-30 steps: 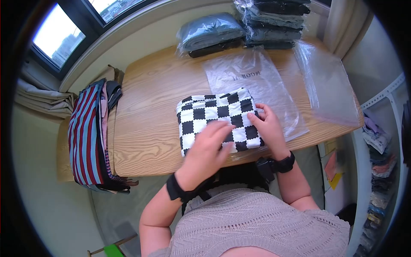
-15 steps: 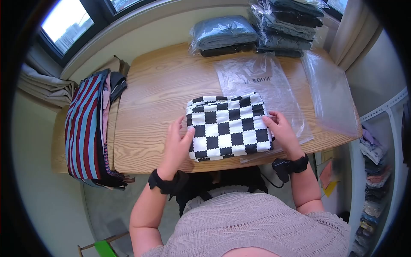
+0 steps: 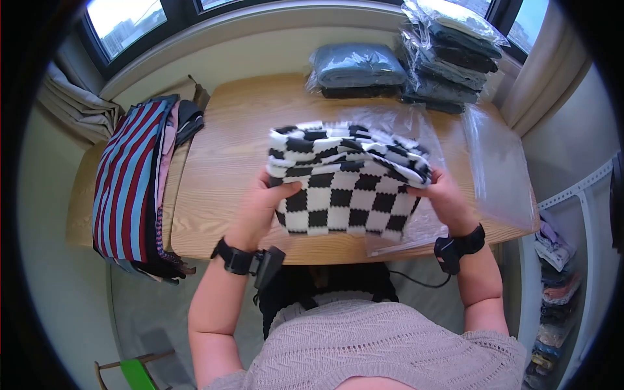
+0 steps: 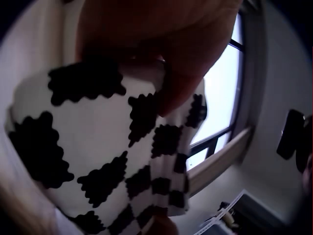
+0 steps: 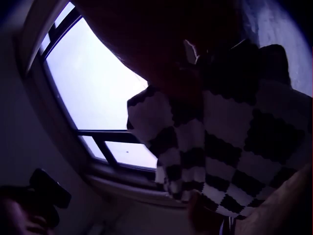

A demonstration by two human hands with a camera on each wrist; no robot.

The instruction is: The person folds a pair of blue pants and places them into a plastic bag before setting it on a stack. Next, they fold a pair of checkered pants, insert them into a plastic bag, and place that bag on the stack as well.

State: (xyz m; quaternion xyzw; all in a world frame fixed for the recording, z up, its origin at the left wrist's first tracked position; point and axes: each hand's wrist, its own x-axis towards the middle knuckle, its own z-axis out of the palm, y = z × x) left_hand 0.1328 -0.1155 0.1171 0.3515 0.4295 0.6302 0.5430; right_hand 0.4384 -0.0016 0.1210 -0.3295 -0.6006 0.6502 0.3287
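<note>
A folded black-and-white checkered cloth [image 3: 344,188] is held up over the front part of the table, its upper layers bulging in loose folds. At its left edge the left hand [image 3: 257,205] grips it, thumb on the near face. The right hand [image 3: 450,203] grips the opposite edge, thumb also in front. In the left wrist view, the left hand [image 4: 161,44] pinches the top of the checkered cloth [image 4: 88,132]. The right wrist view is dark; there the right hand [image 5: 161,54] is at the cloth's [image 5: 225,147] edge. The fingers behind the cloth are mostly hidden.
Beneath and behind the cloth, a clear plastic bag [image 3: 435,146] lies on the wooden table [image 3: 227,143]. More clear bags [image 3: 500,169] lie at the right. Bagged folded clothes [image 3: 361,65] and a taller bagged stack [image 3: 455,58] stand at the back. Striped garments [image 3: 130,182] lie at the left.
Both hands have taken hold of the cloth's sides and lifted it off the table; its top layers have loosened. Earlier the left hand moved from its front to its left edge. The head view has shifted.
</note>
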